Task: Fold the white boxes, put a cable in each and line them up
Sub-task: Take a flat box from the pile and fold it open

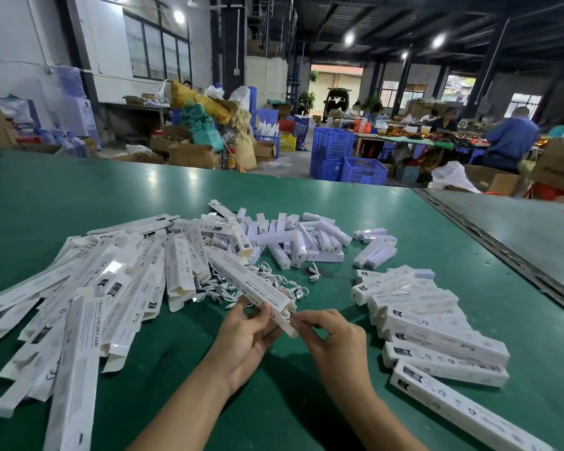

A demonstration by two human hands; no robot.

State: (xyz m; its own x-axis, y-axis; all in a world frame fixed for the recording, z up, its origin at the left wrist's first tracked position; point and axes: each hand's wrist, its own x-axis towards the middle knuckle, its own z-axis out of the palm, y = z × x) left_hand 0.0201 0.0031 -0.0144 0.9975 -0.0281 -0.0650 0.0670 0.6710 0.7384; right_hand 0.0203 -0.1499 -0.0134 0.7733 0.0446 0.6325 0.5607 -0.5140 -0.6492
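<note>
head view: white box (258, 288) gripped in left hand (246, 340), right hand (331, 336) pinching its end.

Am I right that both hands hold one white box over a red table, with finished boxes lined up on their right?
No: the head view shows a green table, not red. The left hand and right hand do hold the white box, finished boxes at right.

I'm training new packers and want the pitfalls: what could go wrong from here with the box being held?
What looks like cable sits at the near open end of the white box, where the right hand works; it may catch in the flap or slip out. The box's far end hangs over the loose cables and might snag them. The row of filled boxes lies uneven, so adding one could shift it.
</note>
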